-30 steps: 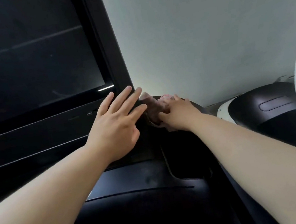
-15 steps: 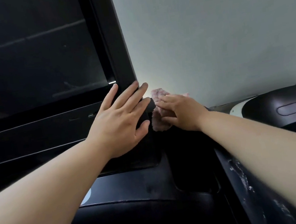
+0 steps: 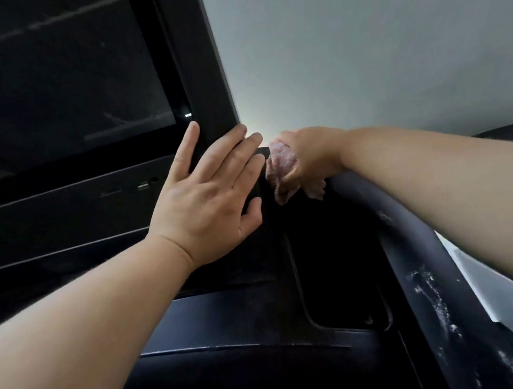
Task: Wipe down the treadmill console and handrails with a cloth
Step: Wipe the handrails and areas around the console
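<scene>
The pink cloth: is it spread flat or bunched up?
Bunched up. The right hand grips the cloth as a crumpled wad beside the console, folds hanging below the hand.

Two bare hands: one left hand [image 3: 212,197] at centre, one right hand [image 3: 312,156] just right of it. One crumpled pink fuzzy cloth [image 3: 282,167] between them. One large dark glass console screen [image 3: 48,82], far left. One black padded handrail [image 3: 423,252], near right.
</scene>
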`<move>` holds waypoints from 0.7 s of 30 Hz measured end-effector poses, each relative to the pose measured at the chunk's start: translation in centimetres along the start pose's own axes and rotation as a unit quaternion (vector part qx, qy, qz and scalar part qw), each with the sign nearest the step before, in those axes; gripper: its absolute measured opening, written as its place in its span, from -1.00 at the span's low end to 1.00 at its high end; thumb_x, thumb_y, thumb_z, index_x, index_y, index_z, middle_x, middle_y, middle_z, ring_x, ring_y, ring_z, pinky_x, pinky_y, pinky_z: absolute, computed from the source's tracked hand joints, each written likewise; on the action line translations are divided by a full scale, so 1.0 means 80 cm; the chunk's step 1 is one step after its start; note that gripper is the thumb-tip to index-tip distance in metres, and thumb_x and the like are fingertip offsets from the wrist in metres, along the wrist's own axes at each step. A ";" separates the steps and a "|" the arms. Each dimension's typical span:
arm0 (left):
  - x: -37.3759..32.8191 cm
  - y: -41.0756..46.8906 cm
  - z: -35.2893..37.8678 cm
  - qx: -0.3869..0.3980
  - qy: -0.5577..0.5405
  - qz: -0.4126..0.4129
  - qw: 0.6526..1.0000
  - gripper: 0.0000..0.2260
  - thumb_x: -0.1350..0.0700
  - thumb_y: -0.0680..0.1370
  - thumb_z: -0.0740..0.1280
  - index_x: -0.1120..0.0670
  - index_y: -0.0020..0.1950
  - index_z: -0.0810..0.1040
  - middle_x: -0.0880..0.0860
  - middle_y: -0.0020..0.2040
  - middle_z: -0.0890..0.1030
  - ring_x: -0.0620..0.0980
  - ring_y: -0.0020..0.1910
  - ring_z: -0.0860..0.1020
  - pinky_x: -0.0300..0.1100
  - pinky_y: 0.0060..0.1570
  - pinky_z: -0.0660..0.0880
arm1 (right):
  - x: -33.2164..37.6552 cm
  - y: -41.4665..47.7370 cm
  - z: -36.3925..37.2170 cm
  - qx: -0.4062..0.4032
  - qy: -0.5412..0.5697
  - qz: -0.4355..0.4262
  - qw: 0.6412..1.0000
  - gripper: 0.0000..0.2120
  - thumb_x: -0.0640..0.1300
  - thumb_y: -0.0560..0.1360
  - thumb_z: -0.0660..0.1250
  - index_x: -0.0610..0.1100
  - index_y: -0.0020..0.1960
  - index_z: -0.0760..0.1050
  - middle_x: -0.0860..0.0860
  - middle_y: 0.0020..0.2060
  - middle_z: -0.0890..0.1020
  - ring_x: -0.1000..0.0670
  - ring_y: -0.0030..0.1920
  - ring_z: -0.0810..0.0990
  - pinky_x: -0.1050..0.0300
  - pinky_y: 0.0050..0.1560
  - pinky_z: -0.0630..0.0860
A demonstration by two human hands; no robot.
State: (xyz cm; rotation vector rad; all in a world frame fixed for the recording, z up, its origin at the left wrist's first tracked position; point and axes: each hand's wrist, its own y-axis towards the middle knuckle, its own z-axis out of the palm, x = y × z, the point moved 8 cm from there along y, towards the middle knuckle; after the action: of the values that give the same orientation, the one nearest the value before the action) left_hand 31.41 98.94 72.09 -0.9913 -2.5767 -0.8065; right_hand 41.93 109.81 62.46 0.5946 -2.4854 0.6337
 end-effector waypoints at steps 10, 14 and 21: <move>-0.001 0.001 0.004 -0.002 0.025 -0.002 1.000 -0.56 -0.06 0.50 0.18 0.13 0.28 0.54 0.05 0.40 0.44 0.00 0.45 0.23 0.15 0.49 -0.05 | 0.036 0.067 0.018 0.048 0.063 0.013 0.997 -0.80 -0.30 0.46 0.34 -0.10 -0.29 0.46 -0.11 -0.35 0.59 -0.15 -0.33 0.58 0.07 -0.37 0.56; -0.002 0.000 0.006 0.002 0.020 -0.001 1.000 -0.56 -0.06 0.49 0.20 0.13 0.28 0.53 0.05 0.38 0.47 0.00 0.44 0.24 0.16 0.48 -0.05 | 0.028 0.049 0.017 0.007 -0.024 -0.007 1.000 -0.86 -0.15 0.32 0.49 -0.17 -0.26 0.55 -0.05 -0.53 0.55 0.02 -0.54 0.52 0.16 -0.50 0.47; -0.001 0.000 0.004 0.006 0.018 -0.005 1.000 -0.57 -0.05 0.52 0.15 0.14 0.26 0.53 0.05 0.38 0.46 0.00 0.45 0.24 0.17 0.48 -0.01 | -0.058 -0.056 0.007 -0.018 -0.053 0.107 0.993 -0.80 0.14 0.19 0.51 0.06 -0.28 0.61 0.07 -0.51 0.58 0.15 -0.47 0.55 0.30 -0.47 0.43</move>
State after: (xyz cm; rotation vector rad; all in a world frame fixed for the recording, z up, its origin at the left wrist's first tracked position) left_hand 31.47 99.04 71.80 -0.9530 -2.5560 -0.8026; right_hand 47.68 107.25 60.85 0.3588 -2.6779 0.6510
